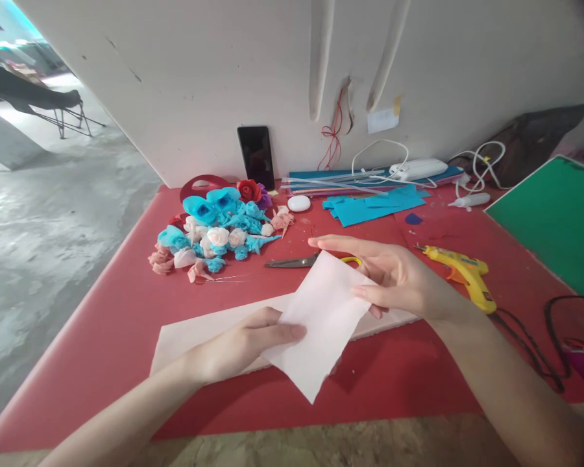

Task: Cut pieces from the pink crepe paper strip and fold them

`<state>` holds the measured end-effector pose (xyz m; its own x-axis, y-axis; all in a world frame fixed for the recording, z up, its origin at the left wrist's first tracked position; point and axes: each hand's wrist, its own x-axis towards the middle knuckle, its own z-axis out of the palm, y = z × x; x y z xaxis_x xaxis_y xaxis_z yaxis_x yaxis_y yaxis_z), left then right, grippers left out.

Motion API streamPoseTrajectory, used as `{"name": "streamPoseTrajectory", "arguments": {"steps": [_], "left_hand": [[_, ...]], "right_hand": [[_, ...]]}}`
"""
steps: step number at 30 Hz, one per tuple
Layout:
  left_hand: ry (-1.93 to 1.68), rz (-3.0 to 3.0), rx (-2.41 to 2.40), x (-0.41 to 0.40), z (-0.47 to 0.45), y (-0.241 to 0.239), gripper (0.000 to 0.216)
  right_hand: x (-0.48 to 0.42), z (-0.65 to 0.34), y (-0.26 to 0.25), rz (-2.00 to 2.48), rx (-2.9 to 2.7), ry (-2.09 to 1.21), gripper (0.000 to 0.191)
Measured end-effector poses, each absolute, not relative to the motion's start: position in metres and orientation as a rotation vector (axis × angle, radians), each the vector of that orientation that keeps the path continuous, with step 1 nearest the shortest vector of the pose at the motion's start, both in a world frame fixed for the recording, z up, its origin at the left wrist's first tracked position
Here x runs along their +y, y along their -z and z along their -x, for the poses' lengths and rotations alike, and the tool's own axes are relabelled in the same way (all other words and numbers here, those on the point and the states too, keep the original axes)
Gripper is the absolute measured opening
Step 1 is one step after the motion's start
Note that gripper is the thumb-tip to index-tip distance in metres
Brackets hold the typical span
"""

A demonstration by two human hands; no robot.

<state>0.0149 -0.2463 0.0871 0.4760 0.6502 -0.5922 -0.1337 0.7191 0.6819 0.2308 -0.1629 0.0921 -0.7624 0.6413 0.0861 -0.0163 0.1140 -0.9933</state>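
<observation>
A small rectangular sheet of pale pink paper (321, 318) is held tilted above the table between both hands. My left hand (238, 340) pinches its left side, the thumb lying on the front. At the upper right edge, my right hand (394, 275) grips it between the thumb and the fingers behind, with the index finger stretched out. Beneath the hands lies a long pale strip of paper (189, 340), partly covered by them. Just behind the sheet are scissors (292, 263) with yellow handles, partly hidden by the paper and my right hand.
Blue, white, pink and red paper flowers (219, 227) are heaped at the left of the red table (214, 415). A phone (256, 155) leans on the wall behind. Blue paper pieces (370, 206) lie at the back, a yellow glue gun (460, 272) and green board (559, 227) at right.
</observation>
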Motion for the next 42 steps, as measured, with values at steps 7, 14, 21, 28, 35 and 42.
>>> {"name": "streamPoseTrajectory", "arguments": {"steps": [7,14,21,28,35,42], "left_hand": [[-0.586,-0.578,0.977,-0.244,-0.014,-0.091,0.011],[-0.465,-0.872,1.057,-0.245,-0.005,-0.092,0.02],[-0.497,-1.548,1.252,-0.242,-0.002,-0.098,0.035],[-0.468,-1.738,1.186,-0.244,-0.011,-0.085,0.035],[-0.717,-1.71,1.199,-0.244,-0.006,-0.087,0.032],[-0.81,-1.646,1.264,-0.241,-0.008,-0.079,0.034]], "right_hand": [[-0.158,-0.231,-0.093,0.723,-1.817,-1.712,0.029],[-0.16,-0.231,-0.094,0.792,-1.961,-1.847,0.029],[-0.17,-0.226,-0.098,0.774,-2.13,-1.972,0.026],[-0.185,-0.213,-0.097,0.749,-2.396,-1.824,0.027],[-0.166,-0.241,-0.109,0.807,-2.53,-1.729,0.026],[-0.169,-0.222,-0.094,0.953,-2.08,-1.397,0.018]]}}
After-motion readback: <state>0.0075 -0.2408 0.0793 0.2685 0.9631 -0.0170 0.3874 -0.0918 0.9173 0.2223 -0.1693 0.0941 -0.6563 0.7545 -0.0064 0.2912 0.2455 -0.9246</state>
